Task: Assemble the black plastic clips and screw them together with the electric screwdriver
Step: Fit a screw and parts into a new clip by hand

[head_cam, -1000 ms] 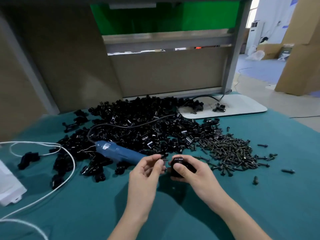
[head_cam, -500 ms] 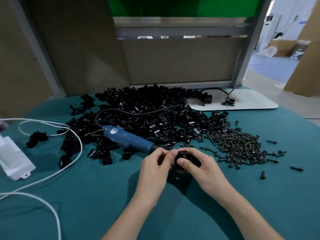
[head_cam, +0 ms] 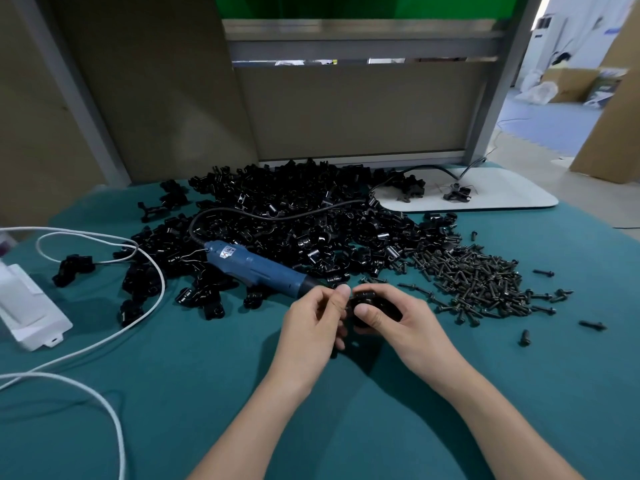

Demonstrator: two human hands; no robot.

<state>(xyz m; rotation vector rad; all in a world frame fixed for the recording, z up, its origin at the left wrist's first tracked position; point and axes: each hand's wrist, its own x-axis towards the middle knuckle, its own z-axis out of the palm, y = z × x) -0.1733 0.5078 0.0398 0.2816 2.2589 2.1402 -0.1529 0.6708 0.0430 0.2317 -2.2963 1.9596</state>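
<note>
Right hand (head_cam: 398, 323): curled round a black clip (head_cam: 372, 301), thumb on top, fingers beneath; holds it just above the cloth (head_cam: 173, 393).
Left hand (head_cam: 311, 327): fingers curled, thumb and forefinger pinching at the clip's left edge, touching the right thumb. Whether a small part sits between the fingertips, cannot tell.
Clip: between both hands, mostly covered; only its rounded top shows.
Screwdriver (head_cam: 256, 268): blue body, lying on its side on the cloth, up and left of the left hand; its dark nose points at the left thumb and ends just beside it. Neither hand is on it.
Cord (head_cam: 277, 214): black, loops from the screwdriver's tail over the clip pile, beyond the hands.
Clip pile (head_cam: 304, 216): big loose heap of black clips beyond both hands, spreading left past the screwdriver.
Screws (head_cam: 478, 282): dark heap just right of and beyond the right hand; a few strays (head_cam: 592, 325) farther right.
White board (head_cam: 485, 192): far beyond the right hand, a few black pieces on it.
White cable (head_cam: 104, 341): curves across the cloth well left of the left hand.
White box (head_cam: 27, 306): far left, at the frame's edge.
</note>
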